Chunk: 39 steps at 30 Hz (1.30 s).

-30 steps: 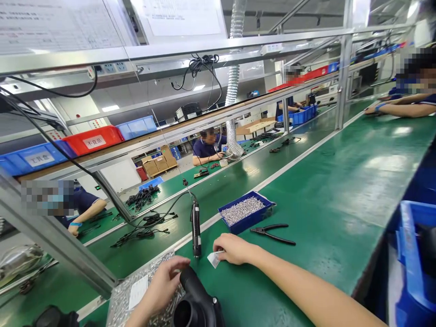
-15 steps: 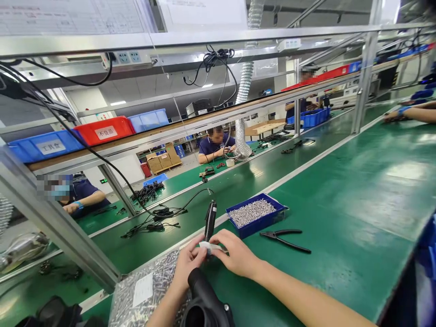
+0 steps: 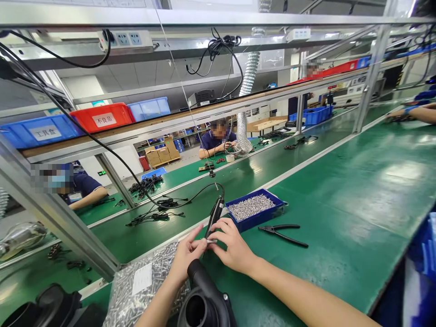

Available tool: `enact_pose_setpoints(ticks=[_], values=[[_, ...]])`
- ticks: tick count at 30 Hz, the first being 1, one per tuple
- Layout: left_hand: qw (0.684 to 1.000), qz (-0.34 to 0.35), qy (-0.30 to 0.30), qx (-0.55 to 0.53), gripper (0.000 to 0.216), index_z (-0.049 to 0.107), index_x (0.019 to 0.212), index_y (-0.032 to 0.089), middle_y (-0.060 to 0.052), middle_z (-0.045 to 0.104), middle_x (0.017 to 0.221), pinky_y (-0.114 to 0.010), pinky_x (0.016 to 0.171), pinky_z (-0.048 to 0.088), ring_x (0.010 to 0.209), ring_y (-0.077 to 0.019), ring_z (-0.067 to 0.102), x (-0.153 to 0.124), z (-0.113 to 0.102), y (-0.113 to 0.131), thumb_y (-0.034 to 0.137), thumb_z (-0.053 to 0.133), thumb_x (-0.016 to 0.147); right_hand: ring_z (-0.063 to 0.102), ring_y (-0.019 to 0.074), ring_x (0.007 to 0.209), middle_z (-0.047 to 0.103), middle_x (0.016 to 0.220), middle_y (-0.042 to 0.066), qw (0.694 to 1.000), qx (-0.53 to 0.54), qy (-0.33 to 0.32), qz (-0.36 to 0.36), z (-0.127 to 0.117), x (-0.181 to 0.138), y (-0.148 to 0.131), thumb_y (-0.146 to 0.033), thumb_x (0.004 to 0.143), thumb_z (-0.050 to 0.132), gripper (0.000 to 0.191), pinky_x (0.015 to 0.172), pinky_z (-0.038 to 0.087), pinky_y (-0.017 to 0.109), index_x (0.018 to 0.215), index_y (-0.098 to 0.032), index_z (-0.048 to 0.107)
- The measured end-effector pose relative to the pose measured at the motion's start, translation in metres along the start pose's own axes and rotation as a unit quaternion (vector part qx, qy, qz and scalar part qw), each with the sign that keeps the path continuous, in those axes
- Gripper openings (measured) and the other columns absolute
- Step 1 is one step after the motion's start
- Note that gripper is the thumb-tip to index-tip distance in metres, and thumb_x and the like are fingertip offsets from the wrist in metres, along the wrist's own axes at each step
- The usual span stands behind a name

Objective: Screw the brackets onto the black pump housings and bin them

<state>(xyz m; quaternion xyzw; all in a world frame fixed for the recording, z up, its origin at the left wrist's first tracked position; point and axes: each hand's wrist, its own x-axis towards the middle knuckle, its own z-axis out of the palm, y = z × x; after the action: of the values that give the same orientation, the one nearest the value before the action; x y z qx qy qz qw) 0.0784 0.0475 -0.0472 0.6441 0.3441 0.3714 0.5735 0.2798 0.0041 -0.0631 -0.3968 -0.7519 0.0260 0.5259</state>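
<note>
Right hand (image 3: 235,245) and left hand (image 3: 185,254) pinch a small white label (image 3: 211,241) by its edges: light, limp, easily creased.

The scene is bright and evenly lit, seemingly from ceiling strip lights, a few showing as white bars far back. Their glare lies in pale patches on the glossy green table (image 3: 357,190), strongest at the right. Shadows are soft and short; a faint one sits under the black-handled pliers (image 3: 282,234). The wide lens bends the silver aluminium frame rail (image 3: 238,20) and stretches things at the edges, where the dark round plastic housing (image 3: 204,304) looks slightly soft. The centre is sharp. Faces are pixelated.
</note>
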Motion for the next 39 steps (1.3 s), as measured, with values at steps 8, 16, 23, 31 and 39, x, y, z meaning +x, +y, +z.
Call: enact_pose_setpoints(ticks=[8,16,23,31,39], values=[[0.997,-0.050,0.039,-0.041,0.105,0.065,0.144,0.009,-0.012,0.079,0.095,-0.036,0.079,0.056,0.078,-0.0239,0.069,0.010,-0.005,-0.015,0.076,0.089,0.066,0.046,0.0366,0.125,0.061,0.128,0.013,0.990,-0.113,0.013,-0.084,0.000,0.000,0.001,-0.019,0.100,0.066,0.010,0.105,0.044,0.060,0.110,-0.020,0.070],[1.000,0.026,-0.013,-0.005,0.080,0.063,0.147,0.016,-0.015,0.071,0.137,-0.045,0.114,0.048,0.117,-0.0319,0.068,0.005,-0.005,-0.005,0.063,0.082,0.085,0.046,0.0357,0.126,0.062,0.125,0.012,0.986,-0.127,-0.021,-0.107,0.000,-0.001,-0.001,-0.016,0.100,0.064,0.007,0.108,0.044,0.061,0.105,-0.020,0.066],[0.997,0.045,-0.054,0.044,0.080,0.056,0.154,0.019,-0.015,0.064,0.147,-0.051,0.113,0.050,0.126,-0.0355,0.064,0.000,-0.002,0.004,0.065,0.074,0.090,0.047,0.0342,0.124,0.064,0.119,0.011,0.988,-0.108,-0.040,-0.101,0.007,-0.002,-0.002,-0.007,0.096,0.062,0.013,0.111,0.042,0.061,0.104,-0.018,0.061],[0.995,0.040,-0.021,0.085,0.088,0.050,0.157,0.010,-0.016,0.074,0.125,-0.041,0.094,0.056,0.102,-0.0286,0.069,0.006,-0.008,-0.010,0.066,0.068,0.092,0.050,0.0323,0.119,0.067,0.114,0.009,0.987,-0.074,-0.003,-0.145,0.003,0.003,-0.005,-0.007,0.099,0.058,0.012,0.107,0.045,0.060,0.097,-0.019,0.060],[0.957,0.069,-0.006,0.283,0.057,0.074,0.132,0.018,-0.013,0.077,0.120,-0.044,0.102,0.053,0.111,-0.0325,0.069,-0.016,-0.023,0.053,0.061,0.051,0.102,0.059,0.0330,0.123,0.067,0.126,0.011,0.988,-0.063,0.141,-0.019,-0.066,0.004,-0.041,-0.027,0.106,0.060,0.041,0.105,0.053,0.061,0.146,-0.032,0.056]])
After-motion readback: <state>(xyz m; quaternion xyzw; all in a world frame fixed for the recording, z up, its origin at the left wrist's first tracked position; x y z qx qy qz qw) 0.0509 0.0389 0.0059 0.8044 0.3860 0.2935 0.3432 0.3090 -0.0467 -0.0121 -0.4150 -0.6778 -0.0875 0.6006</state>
